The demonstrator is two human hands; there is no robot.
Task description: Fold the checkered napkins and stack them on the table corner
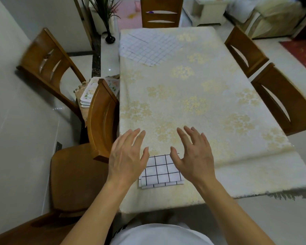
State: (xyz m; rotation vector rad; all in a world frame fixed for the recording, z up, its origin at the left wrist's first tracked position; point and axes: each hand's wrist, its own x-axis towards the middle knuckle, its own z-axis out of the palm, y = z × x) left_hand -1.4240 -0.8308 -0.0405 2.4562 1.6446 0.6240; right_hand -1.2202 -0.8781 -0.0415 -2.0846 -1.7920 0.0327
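A folded white napkin with a black check (160,172) lies near the front edge of the table (193,103), toward its near left corner. My left hand (126,156) hovers over the napkin's left side, fingers spread, holding nothing. My right hand (193,154) hovers over its right side, also spread and empty. At the far left corner of the table lie unfolded checkered napkins (148,46), spread flat and overlapping.
Wooden chairs ring the table: one at my left (102,119), one further left (48,66), one at the far end (160,13), two on the right (283,98). A stack of floral placemats (88,93) sits on the left chair. A plant in a black vase (109,38) stands on the floor.
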